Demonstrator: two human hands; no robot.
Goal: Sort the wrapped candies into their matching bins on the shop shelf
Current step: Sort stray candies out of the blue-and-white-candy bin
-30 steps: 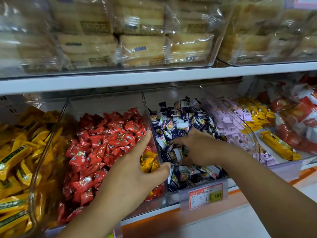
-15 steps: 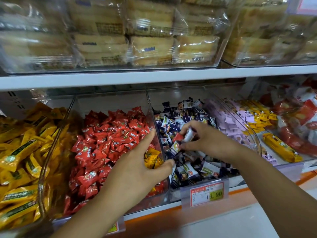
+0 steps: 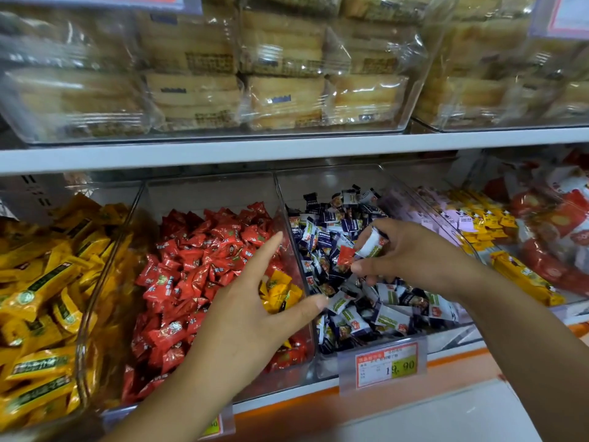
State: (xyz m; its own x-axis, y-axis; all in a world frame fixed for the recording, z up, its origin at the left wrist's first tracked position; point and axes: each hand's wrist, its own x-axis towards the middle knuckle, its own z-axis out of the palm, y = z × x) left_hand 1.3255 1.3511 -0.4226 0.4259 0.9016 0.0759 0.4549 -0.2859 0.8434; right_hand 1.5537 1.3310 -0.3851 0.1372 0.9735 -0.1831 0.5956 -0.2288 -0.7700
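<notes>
Clear bins line the lower shelf. One holds red wrapped candies [image 3: 204,266], with a few stray yellow candies [image 3: 279,288] at its right side. To its right, a bin [image 3: 318,355] holds dark blue and white candies [image 3: 376,311]. My right hand [image 3: 411,253] hovers over the blue bin and pinches a red candy [image 3: 345,255] along with a white-wrapped one [image 3: 371,244]. My left hand [image 3: 251,314] reaches over the red bin with index finger and thumb spread, holding nothing; its thumb lies at the divider between the two bins.
A bin of yellow candies [image 3: 47,298] sits at the left. Pink and yellow candies [image 3: 471,224] and red packets [image 3: 561,231] fill the bins to the right. Wrapped cakes [image 3: 280,78] crowd the upper shelf. A price tag [image 3: 385,363] hangs on the blue bin's front.
My right hand dug into the blue-and-white candies, then lifted out pinching a red candy and a white one. My left hand stayed spread over the red bin.
</notes>
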